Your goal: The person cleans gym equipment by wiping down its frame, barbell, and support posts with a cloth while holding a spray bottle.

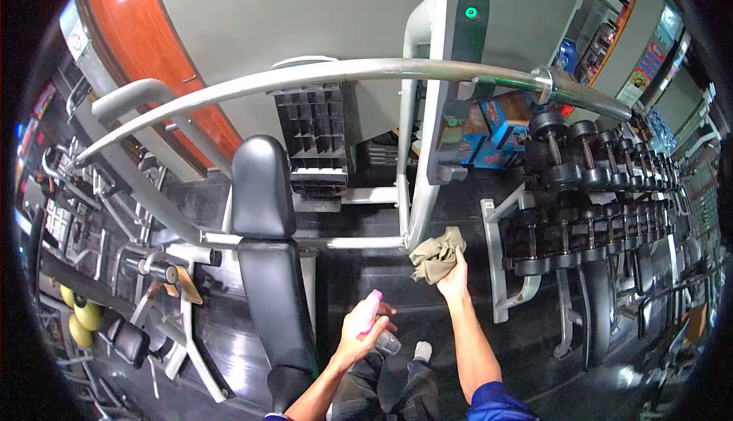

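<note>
My left hand (pixel 362 332) is closed around a spray bottle (pixel 388 342) with a pink top, held low in front of my legs. To its right, my right hand (pixel 454 274) grips a crumpled olive-beige cloth (pixel 437 256), which bunches out over the fingers. Both hands are in the air, well apart from each other. Left of the bottle stands a weight bench with a black padded seat (pixel 276 291) and backrest (pixel 261 188). A long metal bar (pixel 336 71) curves across the view beyond my hands.
At right stands a rack (pixel 496 268) with two rows of black dumbbells (pixel 588 230). A grey upright post (pixel 458 62) rises ahead, with blue boxes (pixel 489 135) behind it. More gym equipment (pixel 164 272) fills the left, beside yellow balls (pixel 85 316).
</note>
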A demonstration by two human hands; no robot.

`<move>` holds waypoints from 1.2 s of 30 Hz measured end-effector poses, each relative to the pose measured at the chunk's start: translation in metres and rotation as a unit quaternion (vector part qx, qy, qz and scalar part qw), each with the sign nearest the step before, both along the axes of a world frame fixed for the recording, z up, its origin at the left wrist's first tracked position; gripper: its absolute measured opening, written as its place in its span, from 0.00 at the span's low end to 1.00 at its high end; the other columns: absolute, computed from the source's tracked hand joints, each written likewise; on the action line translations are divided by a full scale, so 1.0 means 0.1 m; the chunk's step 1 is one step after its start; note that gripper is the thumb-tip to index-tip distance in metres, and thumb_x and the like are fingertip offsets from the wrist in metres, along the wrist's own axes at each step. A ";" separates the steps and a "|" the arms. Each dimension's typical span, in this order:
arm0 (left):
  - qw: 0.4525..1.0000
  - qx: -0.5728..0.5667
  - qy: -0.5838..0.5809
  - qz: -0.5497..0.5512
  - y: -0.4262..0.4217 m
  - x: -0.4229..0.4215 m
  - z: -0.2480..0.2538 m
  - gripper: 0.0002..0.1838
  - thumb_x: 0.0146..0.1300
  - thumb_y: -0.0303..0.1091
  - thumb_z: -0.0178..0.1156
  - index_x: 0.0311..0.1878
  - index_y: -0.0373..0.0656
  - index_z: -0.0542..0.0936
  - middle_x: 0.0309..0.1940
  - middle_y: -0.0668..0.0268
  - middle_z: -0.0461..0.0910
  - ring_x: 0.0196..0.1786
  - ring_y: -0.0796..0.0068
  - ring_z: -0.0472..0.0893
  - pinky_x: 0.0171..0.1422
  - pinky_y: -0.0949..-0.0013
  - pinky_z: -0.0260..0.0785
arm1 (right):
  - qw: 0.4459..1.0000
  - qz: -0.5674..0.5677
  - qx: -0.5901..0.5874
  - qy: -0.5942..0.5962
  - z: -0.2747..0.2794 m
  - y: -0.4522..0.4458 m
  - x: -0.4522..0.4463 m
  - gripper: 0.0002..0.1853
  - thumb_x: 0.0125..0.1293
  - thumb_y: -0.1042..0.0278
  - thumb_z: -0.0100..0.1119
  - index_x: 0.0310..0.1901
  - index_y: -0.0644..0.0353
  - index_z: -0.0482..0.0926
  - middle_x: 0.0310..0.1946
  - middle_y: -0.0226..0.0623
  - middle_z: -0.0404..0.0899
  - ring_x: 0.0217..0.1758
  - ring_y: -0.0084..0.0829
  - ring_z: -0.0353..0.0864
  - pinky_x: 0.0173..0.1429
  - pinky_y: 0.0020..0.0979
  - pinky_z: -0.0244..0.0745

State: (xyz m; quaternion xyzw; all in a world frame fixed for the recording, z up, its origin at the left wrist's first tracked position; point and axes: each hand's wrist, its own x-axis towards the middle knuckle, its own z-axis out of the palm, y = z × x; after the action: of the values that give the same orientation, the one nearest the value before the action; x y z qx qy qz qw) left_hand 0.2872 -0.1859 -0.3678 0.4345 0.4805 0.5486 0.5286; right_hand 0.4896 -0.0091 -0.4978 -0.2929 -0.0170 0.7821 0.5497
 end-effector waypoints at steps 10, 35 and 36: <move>0.998 0.031 -0.020 0.058 -0.23 0.71 -0.39 0.25 0.67 0.19 0.56 0.67 0.37 0.67 0.46 0.55 0.79 0.37 0.68 0.84 0.42 0.67 0.79 | 0.914 -0.142 0.141 -0.352 -0.24 0.48 -0.01 0.27 0.71 0.63 0.56 0.68 0.59 0.63 0.63 0.38 0.70 0.64 0.32 0.70 0.66 0.37 0.67; 0.976 -0.128 0.001 0.179 -1.17 -0.06 -1.75 0.16 0.64 0.18 0.56 0.54 0.31 0.70 0.45 0.52 0.79 0.38 0.68 0.84 0.43 0.66 0.80 | 0.562 0.052 0.329 -0.757 -2.62 0.50 -0.44 0.20 0.67 0.80 0.50 0.59 0.55 0.78 0.72 0.56 0.57 0.65 0.49 0.72 0.60 0.36 0.75; 0.975 -0.139 0.027 0.170 -1.18 -0.09 -1.75 0.16 0.64 0.18 0.55 0.55 0.31 0.70 0.45 0.52 0.79 0.37 0.68 0.85 0.43 0.66 0.80 | 0.668 0.157 0.222 -0.692 -3.12 0.45 -0.32 0.20 0.69 0.76 0.53 0.62 0.57 0.75 0.68 0.52 0.67 0.63 0.44 0.77 0.61 0.34 0.72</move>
State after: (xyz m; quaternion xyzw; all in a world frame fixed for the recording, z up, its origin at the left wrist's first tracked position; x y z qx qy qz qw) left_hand 0.2785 -0.3037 -0.5427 0.2835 0.6330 0.5462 0.4696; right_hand 0.4576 0.0362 -0.8097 -0.6123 -0.6118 0.4026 0.2980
